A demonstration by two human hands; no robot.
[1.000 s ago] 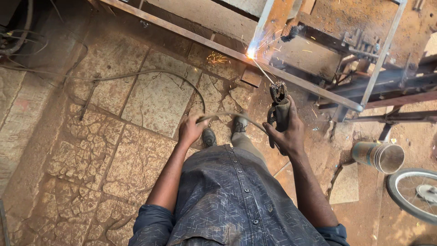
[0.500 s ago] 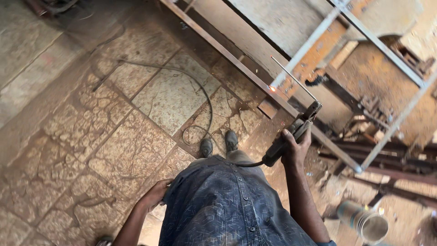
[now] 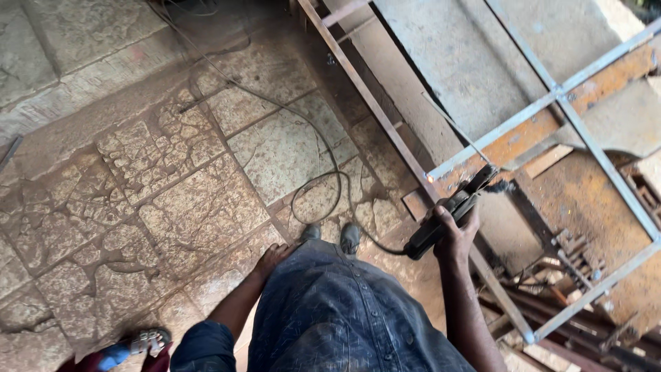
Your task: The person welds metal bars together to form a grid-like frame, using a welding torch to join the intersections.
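Note:
My right hand grips a black welding electrode holder, raised in front of me. A thin welding rod sticks up from its jaws over a grey metal frame. A small glowing spot shows on the frame bar just left of the holder. My left hand hangs by my side against my blue denim shirt, fingers loose, holding nothing. A black cable runs from the holder and loops across the paved stone floor by my shoes.
Rusty metal sheets and bars lie under the frame at the right. Scrap metal pieces sit lower right. Another person's sandalled foot is at the lower left. A long angle bar runs diagonally across the floor.
The view has swung left and up. My right hand lifted the holder from the weld, and the bright arc is gone. My left hand dropped from my knee to my side.

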